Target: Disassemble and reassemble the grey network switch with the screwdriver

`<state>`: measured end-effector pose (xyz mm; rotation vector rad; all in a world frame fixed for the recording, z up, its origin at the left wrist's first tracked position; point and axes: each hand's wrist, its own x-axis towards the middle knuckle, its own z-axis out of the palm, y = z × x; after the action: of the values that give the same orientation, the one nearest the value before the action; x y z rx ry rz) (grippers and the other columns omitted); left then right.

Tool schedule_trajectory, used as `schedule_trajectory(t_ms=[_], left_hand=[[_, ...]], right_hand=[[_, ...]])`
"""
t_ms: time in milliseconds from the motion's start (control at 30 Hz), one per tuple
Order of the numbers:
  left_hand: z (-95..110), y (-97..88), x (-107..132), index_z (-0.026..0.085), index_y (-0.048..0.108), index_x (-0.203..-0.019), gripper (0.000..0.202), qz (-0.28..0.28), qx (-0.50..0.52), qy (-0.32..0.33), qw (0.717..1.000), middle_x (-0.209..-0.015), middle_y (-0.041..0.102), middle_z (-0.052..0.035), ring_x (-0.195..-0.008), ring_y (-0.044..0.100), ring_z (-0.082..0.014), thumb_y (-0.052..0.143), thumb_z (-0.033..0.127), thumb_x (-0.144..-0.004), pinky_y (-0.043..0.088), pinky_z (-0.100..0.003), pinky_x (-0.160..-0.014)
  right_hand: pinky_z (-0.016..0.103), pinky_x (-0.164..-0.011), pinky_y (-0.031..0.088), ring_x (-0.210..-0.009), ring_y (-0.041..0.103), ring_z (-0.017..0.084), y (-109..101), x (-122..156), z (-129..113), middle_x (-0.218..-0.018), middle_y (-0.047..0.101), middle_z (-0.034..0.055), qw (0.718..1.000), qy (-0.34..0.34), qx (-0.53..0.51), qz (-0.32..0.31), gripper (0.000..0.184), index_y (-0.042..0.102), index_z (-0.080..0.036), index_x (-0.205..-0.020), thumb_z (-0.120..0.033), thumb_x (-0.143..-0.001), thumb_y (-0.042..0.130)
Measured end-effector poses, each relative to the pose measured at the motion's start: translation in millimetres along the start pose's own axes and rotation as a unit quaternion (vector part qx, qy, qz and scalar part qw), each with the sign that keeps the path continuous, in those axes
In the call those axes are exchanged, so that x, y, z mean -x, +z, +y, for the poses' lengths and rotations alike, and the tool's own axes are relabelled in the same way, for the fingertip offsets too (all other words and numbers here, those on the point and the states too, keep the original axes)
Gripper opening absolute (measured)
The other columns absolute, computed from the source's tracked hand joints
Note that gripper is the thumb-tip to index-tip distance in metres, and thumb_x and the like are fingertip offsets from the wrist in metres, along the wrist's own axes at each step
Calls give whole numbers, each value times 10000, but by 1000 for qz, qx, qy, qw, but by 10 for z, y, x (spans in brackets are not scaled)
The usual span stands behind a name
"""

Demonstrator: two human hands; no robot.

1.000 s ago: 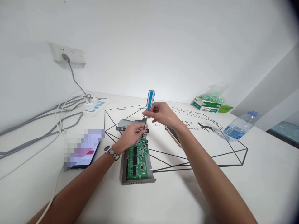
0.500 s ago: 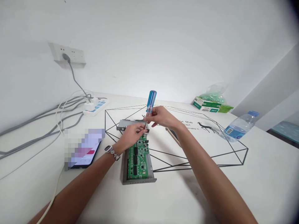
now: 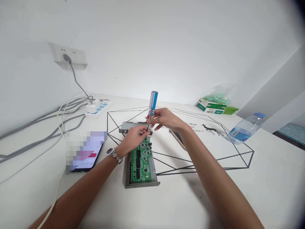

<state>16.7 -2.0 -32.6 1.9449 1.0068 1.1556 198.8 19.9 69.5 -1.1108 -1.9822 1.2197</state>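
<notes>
Far left, a white wall socket (image 3: 68,54) above a grey cable dropping to a white power strip (image 3: 96,109), with looser grey and white cables (image 3: 35,135) trailing over the white tabletop (image 3: 262,194). Below those, a phone (image 3: 85,152) lying flat, its screen pixelated. Next, the left hand (image 3: 134,138), a metal-strapped wristwatch (image 3: 114,156) on its wrist, fingers closed on the lower shaft of a blue-and-clear screwdriver (image 3: 153,102). Tip hidden at those fingertips; any contact below impossible to tell. Under that hand, a green circuit board (image 3: 140,162) in an open grey metal chassis (image 3: 140,183), and just beyond it a flat grey metal cover (image 3: 130,126). Screwdriver nearly upright, handle above both hands, shaft pinched just under the handle by the right hand (image 3: 164,119). Further right, a slim wooden stick (image 3: 177,140) on the printed black line pattern (image 3: 228,162). Far right, green-and-white boxes (image 3: 211,107) with a plastic bag (image 3: 220,97) behind, then a blue-capped water bottle (image 3: 244,132) on its side.
</notes>
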Motion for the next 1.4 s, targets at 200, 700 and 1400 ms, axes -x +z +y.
schedule_trajectory(t_ms=[200, 700, 1400], left_hand=[[-12, -9, -3, 182, 706, -978, 191, -3, -4, 5, 1000, -990, 758, -71, -930, 721, -224, 617, 341, -919, 573, -360, -867], [-24, -9, -5, 167, 707, -1022, 209, -4, 3, 5, 1000, -1023, 760, -84, -941, 723, -224, 616, 322, -917, 572, -365, -889], [-5, -17, -3, 159, 714, -1015, 215, -5, -3, 4, 1000, -1008, 759, -90, -936, 717, -226, 606, 316, -916, 568, -374, -896]], right_hand=[[288, -597, 589, -732, 688, 176, -19, -25, 46, -805, 705, 57, 1000, -6, 3, 3, 224, 672, -169, -727, -324, -691, 830], [303, -690, 600, -776, 701, 185, -50, 3, 22, -879, 761, 86, 998, 1, -19, -59, 170, 740, -178, -921, -308, -814, 714], [283, -648, 600, -761, 689, 159, -56, -16, 65, -1016, 754, 92, 999, 8, -24, -43, 131, 747, -169, -777, -296, -758, 771]])
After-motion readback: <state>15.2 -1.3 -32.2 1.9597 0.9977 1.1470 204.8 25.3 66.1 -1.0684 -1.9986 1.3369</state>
